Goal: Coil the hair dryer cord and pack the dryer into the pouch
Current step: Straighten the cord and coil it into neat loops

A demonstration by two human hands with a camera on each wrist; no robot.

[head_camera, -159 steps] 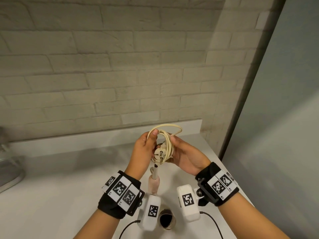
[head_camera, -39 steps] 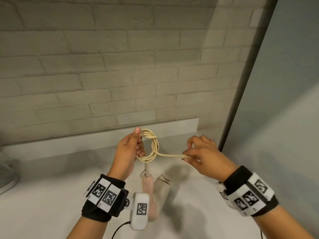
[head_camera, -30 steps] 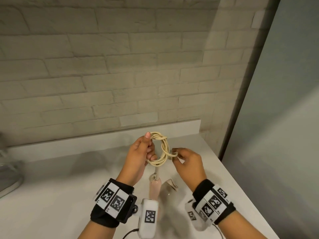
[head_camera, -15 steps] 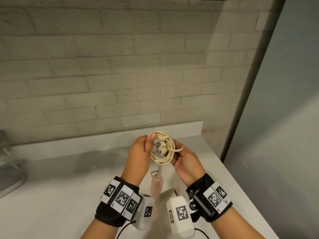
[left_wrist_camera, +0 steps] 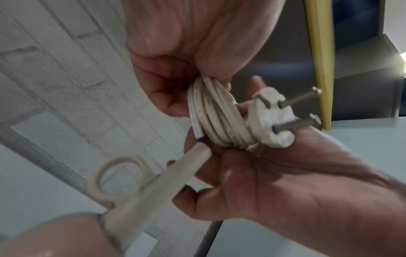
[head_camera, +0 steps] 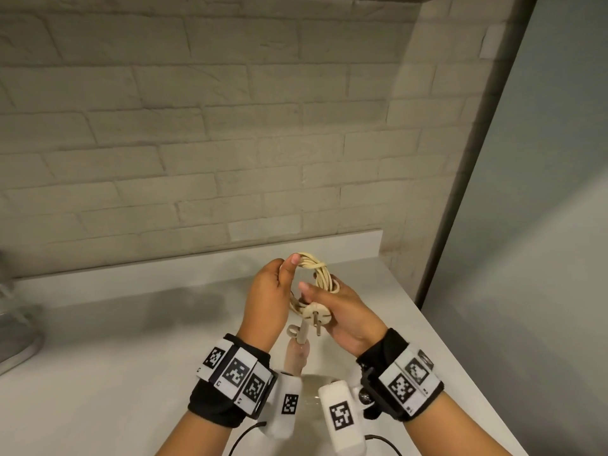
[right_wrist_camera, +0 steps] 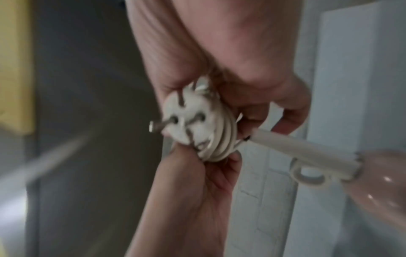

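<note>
A cream cord [head_camera: 316,268] is wound into a small coil that I hold up over the counter with both hands. My left hand [head_camera: 285,272] pinches the top of the coil, thumb on the strands. My right hand [head_camera: 329,301] grips the lower part of the coil [left_wrist_camera: 216,120] together with the round two-pin plug [head_camera: 316,319], whose pins point towards me. The plug [right_wrist_camera: 189,121] lies flat against the strands. Below the hands hangs the pink hair dryer [head_camera: 296,357] by its cream strain relief [left_wrist_camera: 167,175] and hanging loop [left_wrist_camera: 116,177]. I cannot make out a pouch.
The white counter [head_camera: 115,373] runs under the hands, with a pale brick wall [head_camera: 197,143] behind it. The counter's right edge [head_camera: 454,357] slants close to my right wrist, beside a grey panel [head_camera: 543,225]. A metallic object [head_camera: 16,337] sits at the far left edge.
A second ago my right hand drew the cord's end out to the right, then brought it back round the coil. The plug has since dropped from the coil's middle to its lower edge.
</note>
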